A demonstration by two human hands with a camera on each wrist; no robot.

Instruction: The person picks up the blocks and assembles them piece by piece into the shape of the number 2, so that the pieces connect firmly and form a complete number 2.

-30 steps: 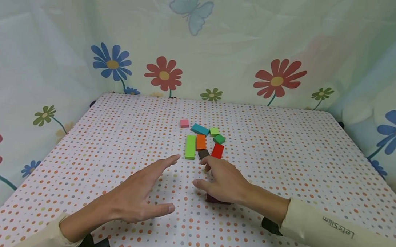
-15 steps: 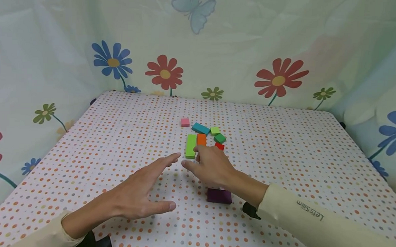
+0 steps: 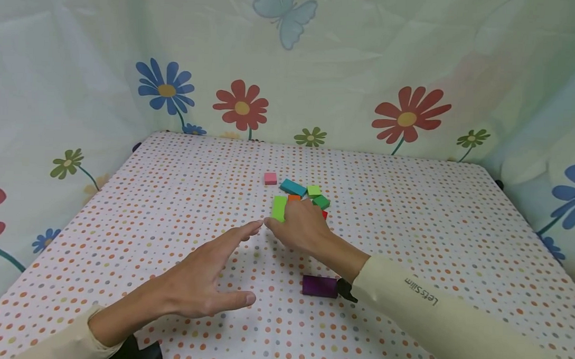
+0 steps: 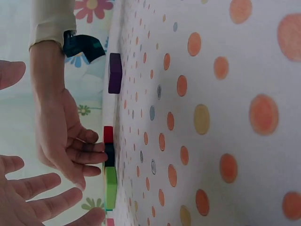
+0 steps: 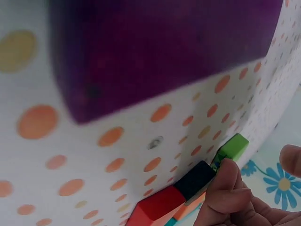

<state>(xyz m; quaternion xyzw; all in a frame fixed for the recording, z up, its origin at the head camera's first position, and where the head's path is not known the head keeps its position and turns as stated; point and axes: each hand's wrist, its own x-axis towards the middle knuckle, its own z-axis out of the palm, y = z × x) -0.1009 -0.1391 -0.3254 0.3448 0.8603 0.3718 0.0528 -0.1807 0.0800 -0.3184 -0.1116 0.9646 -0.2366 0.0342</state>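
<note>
Over the cluster of coloured blocks reaches my right hand (image 3: 302,227), its thumb apart from the bent fingers. In the left wrist view its fingertips are right at a black block (image 4: 109,153), which stands between a red block (image 4: 108,134) and a long light green block (image 4: 111,187). From the head the hand hides the black block and most of the red and orange (image 3: 293,197) blocks. Nearer the person, below the right forearm, lies a purple block (image 3: 319,286). My left hand (image 3: 203,277) is held over the cloth with fingers and thumb spread, gripping nothing.
Behind the right hand are a blue block (image 3: 293,187), a small lime block (image 3: 313,191), a dark green block (image 3: 321,202) and a pink block (image 3: 270,179). A dotted cloth (image 3: 409,221) covers the table. Flowered curtains (image 3: 339,70) enclose its back and sides.
My right hand has moved forward and left from above the purple block to the cluster, uncovering the purple block. The left hand has stayed in place.
</note>
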